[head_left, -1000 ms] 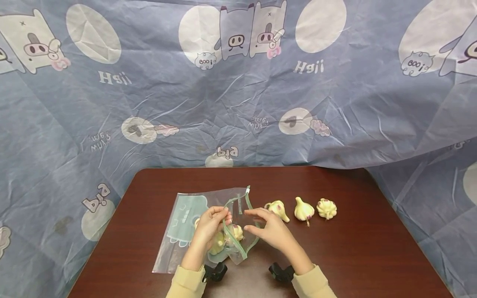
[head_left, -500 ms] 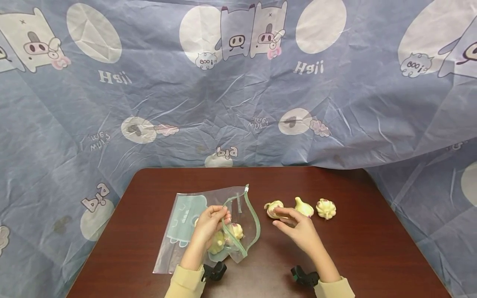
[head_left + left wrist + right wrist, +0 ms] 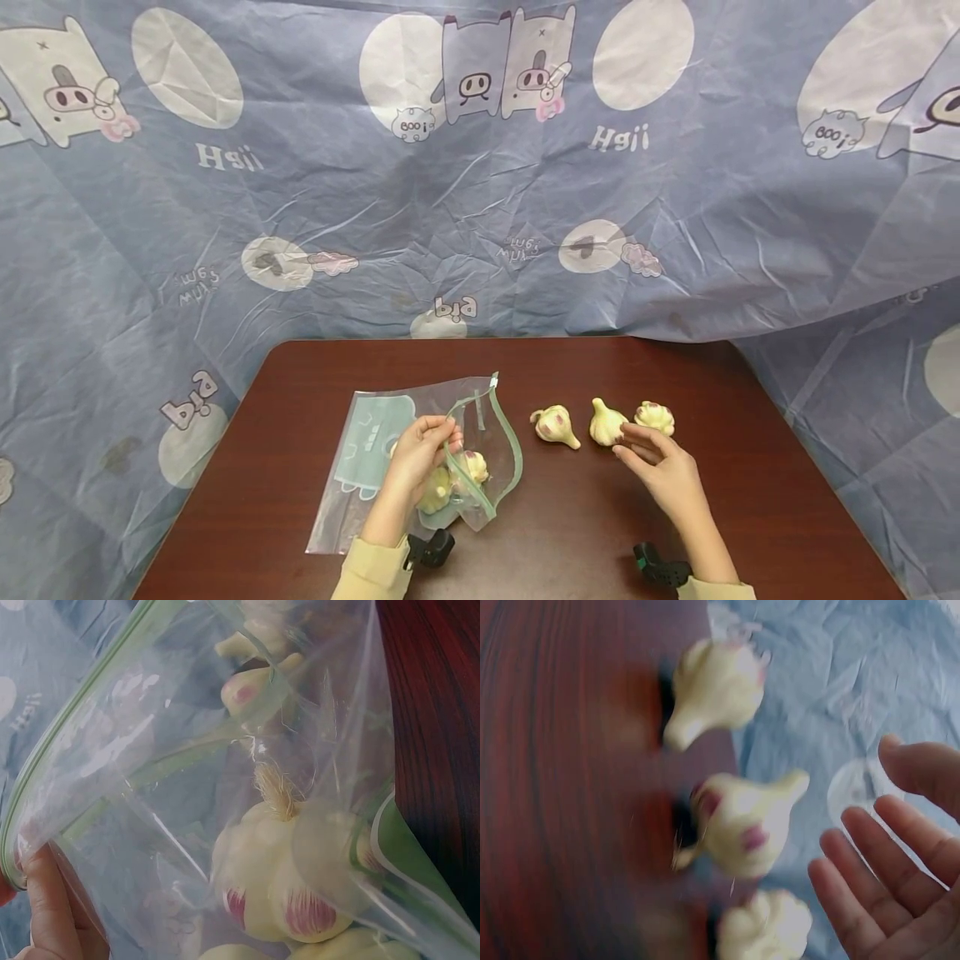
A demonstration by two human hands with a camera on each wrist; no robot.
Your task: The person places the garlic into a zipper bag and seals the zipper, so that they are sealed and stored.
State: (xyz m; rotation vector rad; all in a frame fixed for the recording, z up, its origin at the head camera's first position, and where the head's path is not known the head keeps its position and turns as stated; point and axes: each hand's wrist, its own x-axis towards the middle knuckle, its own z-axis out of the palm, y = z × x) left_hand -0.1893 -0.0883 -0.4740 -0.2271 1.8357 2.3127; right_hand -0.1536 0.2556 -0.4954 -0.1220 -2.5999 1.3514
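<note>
My left hand [image 3: 420, 457] pinches the green-edged rim of a clear zip bag [image 3: 330, 518], whose mouth gapes to the right. Inside the bag are garlic bulbs [image 3: 474, 467], one of them [image 3: 274, 877] large in the left wrist view with purple patches. On the table to the right lie three more: a left bulb [image 3: 555, 425], a middle bulb [image 3: 603, 422] and a right bulb [image 3: 655, 415]. Beside the middle one is my right hand [image 3: 666, 473], its fingers [image 3: 889, 877] extended and holding nothing; whether it touches that bulb cannot be told.
All this is on a dark red-brown table [image 3: 547, 533]. A blue cloth [image 3: 480, 208] with cartoon pigs hangs behind it. Each wrist wears a black camera, such as the left one [image 3: 433, 548].
My right hand has moved right, from the bag's mouth past the left garlic bulb to the middle one. The left hand keeps its pinch on the bag, almost unmoved.
</note>
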